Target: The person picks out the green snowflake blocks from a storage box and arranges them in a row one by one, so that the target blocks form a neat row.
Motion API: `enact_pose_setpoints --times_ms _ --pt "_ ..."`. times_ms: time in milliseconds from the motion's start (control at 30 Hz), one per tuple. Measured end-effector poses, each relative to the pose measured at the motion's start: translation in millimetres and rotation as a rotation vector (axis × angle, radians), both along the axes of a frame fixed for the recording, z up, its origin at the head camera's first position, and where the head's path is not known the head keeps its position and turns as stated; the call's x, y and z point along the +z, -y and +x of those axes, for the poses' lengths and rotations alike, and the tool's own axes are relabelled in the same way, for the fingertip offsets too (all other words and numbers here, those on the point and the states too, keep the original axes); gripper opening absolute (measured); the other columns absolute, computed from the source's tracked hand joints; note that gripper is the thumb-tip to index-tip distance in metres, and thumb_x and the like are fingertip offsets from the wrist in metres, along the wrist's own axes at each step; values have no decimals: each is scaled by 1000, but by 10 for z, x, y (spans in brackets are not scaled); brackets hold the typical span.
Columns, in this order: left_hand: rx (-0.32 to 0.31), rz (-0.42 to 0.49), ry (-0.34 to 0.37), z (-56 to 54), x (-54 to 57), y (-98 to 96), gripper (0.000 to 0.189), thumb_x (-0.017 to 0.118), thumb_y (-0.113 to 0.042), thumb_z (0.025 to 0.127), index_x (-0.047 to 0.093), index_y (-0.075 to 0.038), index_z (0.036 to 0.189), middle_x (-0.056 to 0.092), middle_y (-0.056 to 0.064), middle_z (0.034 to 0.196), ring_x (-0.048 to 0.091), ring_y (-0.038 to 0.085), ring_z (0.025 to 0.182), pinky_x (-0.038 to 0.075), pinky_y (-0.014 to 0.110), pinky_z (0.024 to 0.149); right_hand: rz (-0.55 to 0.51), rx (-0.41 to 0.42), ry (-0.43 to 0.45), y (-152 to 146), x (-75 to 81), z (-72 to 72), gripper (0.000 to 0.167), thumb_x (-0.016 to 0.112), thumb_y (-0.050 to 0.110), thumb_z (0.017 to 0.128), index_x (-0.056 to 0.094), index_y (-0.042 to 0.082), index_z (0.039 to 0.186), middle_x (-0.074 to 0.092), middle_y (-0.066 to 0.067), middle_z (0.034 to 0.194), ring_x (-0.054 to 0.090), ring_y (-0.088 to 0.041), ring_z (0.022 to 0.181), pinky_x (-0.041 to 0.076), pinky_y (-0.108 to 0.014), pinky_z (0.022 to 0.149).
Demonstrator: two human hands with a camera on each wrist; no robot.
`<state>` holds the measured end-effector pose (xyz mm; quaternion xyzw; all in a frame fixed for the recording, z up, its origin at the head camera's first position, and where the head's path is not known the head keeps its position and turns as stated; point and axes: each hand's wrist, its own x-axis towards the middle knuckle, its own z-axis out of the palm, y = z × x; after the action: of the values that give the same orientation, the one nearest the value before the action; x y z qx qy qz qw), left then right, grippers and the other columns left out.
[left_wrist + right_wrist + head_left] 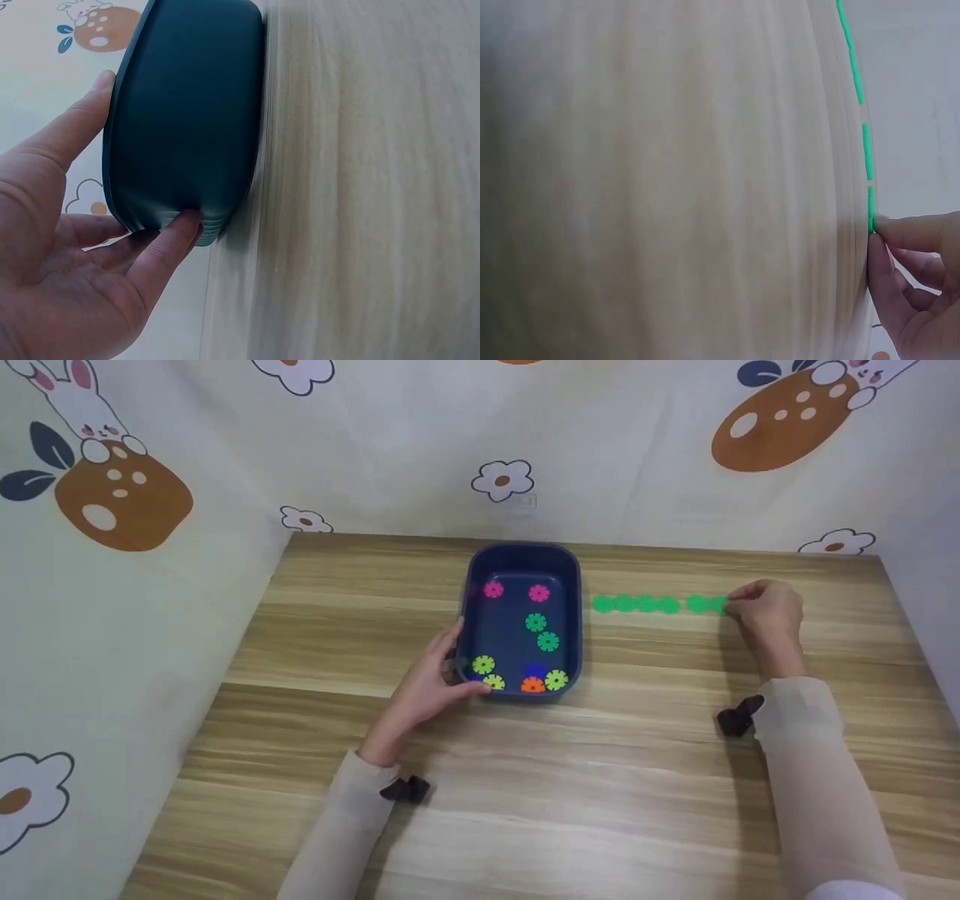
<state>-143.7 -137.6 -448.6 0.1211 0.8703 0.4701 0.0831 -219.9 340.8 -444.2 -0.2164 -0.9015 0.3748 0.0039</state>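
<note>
My left hand [424, 690] grips the near left corner of a dark blue plastic basin [576, 622], thumb at the front rim and fingers along the left side. In the left wrist view the fingers press the basin's outer wall [187, 105]. Notched toy discs lie inside: pink [538, 593], green [535, 622], yellow-green [483, 664], orange [532, 685] and blue [535, 668]. To the right of the basin, green discs [646, 604] form a row on the table. At its right end my right hand [771, 611] pinches a green disc [871, 210] between thumb and forefinger, low at the tabletop.
The wood-grain table [600, 802] meets a patterned cloth backdrop [405, 457] along its back and left edges. A small gap splits the row of green discs near its right part. A dark clip-like device [405, 790] sits at the left cuff, another [739, 716] at the right.
</note>
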Motion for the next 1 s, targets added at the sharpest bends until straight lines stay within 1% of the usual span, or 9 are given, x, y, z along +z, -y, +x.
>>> enact_pose_setpoints --times_ms 133,233,333,433,567,700,767,867,1000 --pt "8 -2 6 -6 5 -4 106 85 -38 72 22 -21 155 23 15 156 33 30 137 32 44 108 -17 16 -2 -12 3 -10 21 70 12 88 68 -2 103 65 -8 91 49 -22 89 39 -30 74" --pt "6 -5 4 -5 5 -8 106 85 -37 72 22 -21 155 23 15 156 31 30 137 31 45 109 -53 6 3 -36 2 -6 30 71 17 89 66 -3 111 64 -5 92 49 -19 91 39 -26 76" --pt "0 -11 3 0 0 -11 105 85 -37 73 22 -20 155 23 15 156 32 30 137 31 45 109 -111 -28 -9 -60 -3 4 34 69 22 90 64 -2 114 63 0 90 54 -12 87 45 -18 74" --pt "-2 -13 0 0 2 -15 104 85 -36 74 22 -20 155 24 15 156 32 30 137 31 46 109 -234 -77 -57 -57 3 5 33 66 21 92 61 0 116 61 3 89 60 -5 80 53 -17 71" --pt "0 -8 2 -5 12 -19 105 85 -38 73 23 -20 155 23 16 156 35 30 135 36 44 106 -472 -129 -153 39 78 8 31 66 15 92 58 -1 116 62 2 89 65 -5 77 54 -20 72" --pt "0 -7 9 -7 9 -14 106 85 -39 72 23 -19 155 22 17 156 40 31 131 42 41 101 -645 -108 -243 237 189 30 28 67 9 90 57 -5 112 65 -2 86 67 -10 78 55 -23 75" --pt "4 -17 4 -14 13 -13 106 85 -40 72 23 -20 155 22 18 156 39 32 132 39 43 103 -686 -77 -277 368 249 23 23 67 7 91 58 -5 109 66 -3 85 68 -11 77 55 -24 75" --pt "6 -27 -2 -17 14 -15 106 85 -40 72 22 -19 155 22 18 156 37 32 134 35 45 106 -761 -38 -313 601 301 21 22 67 6 90 59 -6 107 66 -7 88 67 -15 80 55 -27 77" --pt "-1 -37 -4 -14 7 -11 106 84 -42 72 22 -19 155 22 18 156 33 33 136 32 46 108 -835 39 -333 931 339 34 24 66 5 91 58 -9 108 65 -10 91 67 -19 84 55 -29 79"
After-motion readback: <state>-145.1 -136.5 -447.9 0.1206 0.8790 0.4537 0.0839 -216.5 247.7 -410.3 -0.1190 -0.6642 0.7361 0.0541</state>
